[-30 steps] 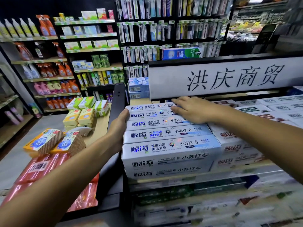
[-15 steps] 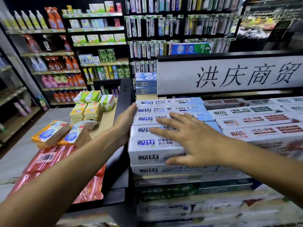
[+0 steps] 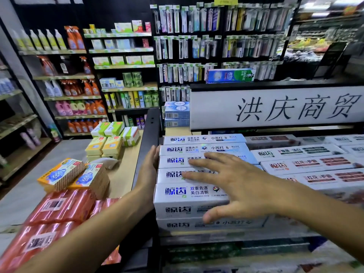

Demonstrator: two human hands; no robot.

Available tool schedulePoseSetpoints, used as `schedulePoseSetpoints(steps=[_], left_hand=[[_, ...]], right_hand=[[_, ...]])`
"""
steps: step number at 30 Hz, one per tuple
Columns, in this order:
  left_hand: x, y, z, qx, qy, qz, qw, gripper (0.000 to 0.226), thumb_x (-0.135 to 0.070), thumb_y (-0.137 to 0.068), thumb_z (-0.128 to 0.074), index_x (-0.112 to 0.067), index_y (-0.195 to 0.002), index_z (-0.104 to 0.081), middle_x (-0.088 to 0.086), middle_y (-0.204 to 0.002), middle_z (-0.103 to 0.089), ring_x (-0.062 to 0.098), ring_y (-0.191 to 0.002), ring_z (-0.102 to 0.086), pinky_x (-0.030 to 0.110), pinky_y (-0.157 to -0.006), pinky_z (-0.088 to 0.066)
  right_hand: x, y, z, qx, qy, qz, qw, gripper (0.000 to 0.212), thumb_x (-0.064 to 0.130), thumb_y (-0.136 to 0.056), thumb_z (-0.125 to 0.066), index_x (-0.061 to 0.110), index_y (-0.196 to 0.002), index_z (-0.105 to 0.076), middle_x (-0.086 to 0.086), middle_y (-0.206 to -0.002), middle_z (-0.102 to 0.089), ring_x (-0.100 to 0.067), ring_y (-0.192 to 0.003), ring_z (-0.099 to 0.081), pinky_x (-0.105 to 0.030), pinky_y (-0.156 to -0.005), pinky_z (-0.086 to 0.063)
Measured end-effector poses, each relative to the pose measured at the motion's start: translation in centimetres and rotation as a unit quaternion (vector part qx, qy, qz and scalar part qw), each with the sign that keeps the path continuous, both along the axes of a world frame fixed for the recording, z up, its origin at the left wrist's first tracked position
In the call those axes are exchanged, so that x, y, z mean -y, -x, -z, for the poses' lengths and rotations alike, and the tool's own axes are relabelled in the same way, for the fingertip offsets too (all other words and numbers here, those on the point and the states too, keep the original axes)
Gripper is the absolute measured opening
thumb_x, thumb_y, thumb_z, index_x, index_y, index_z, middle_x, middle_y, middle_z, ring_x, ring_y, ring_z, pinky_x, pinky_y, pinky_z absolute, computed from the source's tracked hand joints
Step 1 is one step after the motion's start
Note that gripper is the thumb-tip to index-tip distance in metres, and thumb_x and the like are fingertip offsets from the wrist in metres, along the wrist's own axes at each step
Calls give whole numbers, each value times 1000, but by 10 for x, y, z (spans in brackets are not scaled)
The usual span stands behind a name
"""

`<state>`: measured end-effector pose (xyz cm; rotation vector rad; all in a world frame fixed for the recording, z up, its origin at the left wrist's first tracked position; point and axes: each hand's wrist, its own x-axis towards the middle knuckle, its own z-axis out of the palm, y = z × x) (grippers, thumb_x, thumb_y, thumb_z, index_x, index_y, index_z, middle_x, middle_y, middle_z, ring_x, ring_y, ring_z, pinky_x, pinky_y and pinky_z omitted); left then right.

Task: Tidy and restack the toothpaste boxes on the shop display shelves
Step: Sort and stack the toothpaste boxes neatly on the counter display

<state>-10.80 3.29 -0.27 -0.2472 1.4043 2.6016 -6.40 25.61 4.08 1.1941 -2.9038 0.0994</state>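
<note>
Right grip (image 3: 234, 186) splayed flat on toothpaste boxes (image 3: 177, 191)

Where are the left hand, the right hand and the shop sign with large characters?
left hand (image 3: 148, 170): head view, back of hand.
right hand (image 3: 232, 184): head view, back of hand.
shop sign (image 3: 212, 107): head view, bare white left part.

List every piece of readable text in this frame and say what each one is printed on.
"洪庆商贸": white sign board above the shelf.
"鲸齿", "双重去渍 美白清新": front blue-white toothpaste box.
"小苏打": rear blue-white boxes.
"红花" with blurred characters after it: red-lettered boxes to the right.
"DARLIE": blue-green box on top.
Barcode labels on the red packs, hanging toothbrush cards and shelf price tags: too blurred to read.
</note>
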Motion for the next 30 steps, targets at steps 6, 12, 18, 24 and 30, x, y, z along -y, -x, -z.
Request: schedulePoseSetpoints(steps=[6, 12, 18, 24, 30], left_hand=[[-1, -16, -2, 19, -35, 31, 999, 60, -53, -100, -37, -27, -71, -83, 5, -84, -79, 26, -71, -77, 35, -48, -58], [-3, -20, -10, 20, -23, 38, 999, 58, -53, -98, -40, -23, -74, -83, 10, -85, -79, 29, -72, -77, 38, -50, -59], [-2, -19, -6, 28, -22, 14, 999, 50, -53, -98, -47, -17, -90, -82, 18, -97, -77, 36, -78, -76, 42, -52, -59], [0, -21, -10, -5, 22, 14, 1000, 51, -49, -102, -42, -27, -82, -84, 8, -96, -79, 23, -84, -77, 32, -57, -60], [23, -25, -35, -328, 415, -59, 847, 28, -35, -99, -56, -38, -126, -62, -39, -119, -62, -20, -115, -52, -2, -88, -37]], right_hand=[[-24, 80, -13, 90, 194, 318, 924, 95, 83, -76, -13, 31, -156, -20, -4, -165, -10, -24, -150, -15, -44, -120, -17], [-19, 96, 5, 47, 72, 321, 943, 99, 85, -78, -10, 18, -147, -34, -11, -144, -40, -33, -127, -47, -42, -100, -41], [-19, 96, 5, 33, 56, 322, 944, 93, 82, -83, -15, 18, -148, -34, -11, -145, -39, -33, -126, -48, -42, -96, -41], [-27, 91, -21, 114, 141, 288, 941, 63, 69, -95, -29, 26, -136, -50, -3, -141, -50, -17, -118, -50, -33, -95, -39], [-99, 53, -67, 31, 350, 328, 877, 42, 58, -100, -34, 37, -122, -64, 25, -111, -61, -3, -104, -57, -22, -77, -36]])
